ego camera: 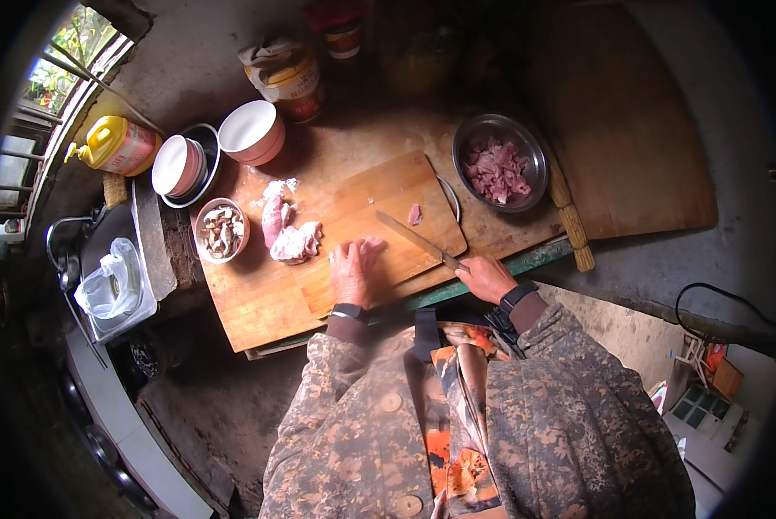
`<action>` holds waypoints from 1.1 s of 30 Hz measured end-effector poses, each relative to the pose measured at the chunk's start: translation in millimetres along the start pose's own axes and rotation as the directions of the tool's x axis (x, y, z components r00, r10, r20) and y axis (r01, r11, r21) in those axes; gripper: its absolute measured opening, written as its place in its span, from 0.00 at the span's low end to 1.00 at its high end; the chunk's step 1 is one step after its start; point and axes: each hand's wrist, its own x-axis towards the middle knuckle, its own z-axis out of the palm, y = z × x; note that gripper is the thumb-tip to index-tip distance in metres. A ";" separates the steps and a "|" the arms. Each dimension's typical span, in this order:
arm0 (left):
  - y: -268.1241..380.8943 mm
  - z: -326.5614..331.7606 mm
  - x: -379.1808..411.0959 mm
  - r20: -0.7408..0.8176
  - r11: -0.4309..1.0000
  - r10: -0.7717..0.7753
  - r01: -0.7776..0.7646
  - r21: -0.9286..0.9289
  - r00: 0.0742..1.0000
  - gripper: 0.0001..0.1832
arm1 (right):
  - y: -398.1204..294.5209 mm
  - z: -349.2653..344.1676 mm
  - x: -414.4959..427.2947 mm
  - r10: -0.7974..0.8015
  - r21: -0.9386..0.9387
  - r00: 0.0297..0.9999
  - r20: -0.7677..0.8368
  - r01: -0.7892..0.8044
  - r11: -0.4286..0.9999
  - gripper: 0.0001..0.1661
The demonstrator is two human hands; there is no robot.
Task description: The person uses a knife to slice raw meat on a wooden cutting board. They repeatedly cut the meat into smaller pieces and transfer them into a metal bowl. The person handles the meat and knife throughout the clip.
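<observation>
My right hand (487, 279) grips the handle of a kitchen knife (414, 238), its blade slanting up and left across a wooden cutting board (362, 188). Under the fingers of my left hand (351, 276) a piece of raw meat (372, 245) is pressed to the board, partly covered by the hand. One small slice of meat (414, 215) lies just beyond the blade. Larger pieces of pale raw meat (295, 242) rest left of my left hand. A metal bowl (460, 170) at the right contains cut pink meat (497, 170).
A bowl of sliced mushrooms (222, 230) and stacked pink-and-white bowls (252, 133) stand at the left. Beyond them are a yellow jug (121, 146) and a sink (148, 305) holding a plastic bag (110, 285). A straw brush (569, 214) lies right of the metal bowl.
</observation>
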 end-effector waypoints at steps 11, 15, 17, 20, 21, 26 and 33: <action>-11.9 19.3 30.4 0.639 0.191 -0.478 0.781 -0.594 0.603 0.13 | 5.6 5.4 0.2 -0.010 0.029 1.000 -0.020 0.011 1.000 0.17; -11.6 15.0 23.6 0.417 0.664 -0.517 0.658 -0.356 0.747 0.10 | 6.5 6.5 3.5 -0.015 0.029 1.000 -0.010 0.015 0.999 0.18; -4.1 4.9 20.9 0.172 0.910 -0.409 0.414 0.007 0.896 0.09 | 5.4 4.0 1.3 -0.010 0.039 1.000 -0.012 0.010 0.999 0.18; -23.2 2.3 12.5 0.013 0.962 -0.273 0.273 -0.014 0.962 0.09 | 4.1 3.5 -1.4 -0.020 0.094 1.000 0.001 0.020 0.995 0.18; -21.2 -1.1 11.2 -0.036 0.980 -0.201 0.200 -0.010 0.979 0.09 | 7.8 4.4 -1.2 -0.011 0.127 1.000 0.017 0.008 0.992 0.18; 3.7 -0.1 -2.1 0.033 0.985 0.172 -0.173 0.019 0.984 0.14 | 7.2 11.9 1.4 0.017 0.116 0.999 -0.029 -0.013 0.993 0.16; -6.2 6.5 -12.6 0.287 0.960 0.155 -0.212 0.181 0.945 0.24 | -26.3 6.5 -12.6 -0.262 -0.127 0.941 -0.215 0.239 0.963 0.09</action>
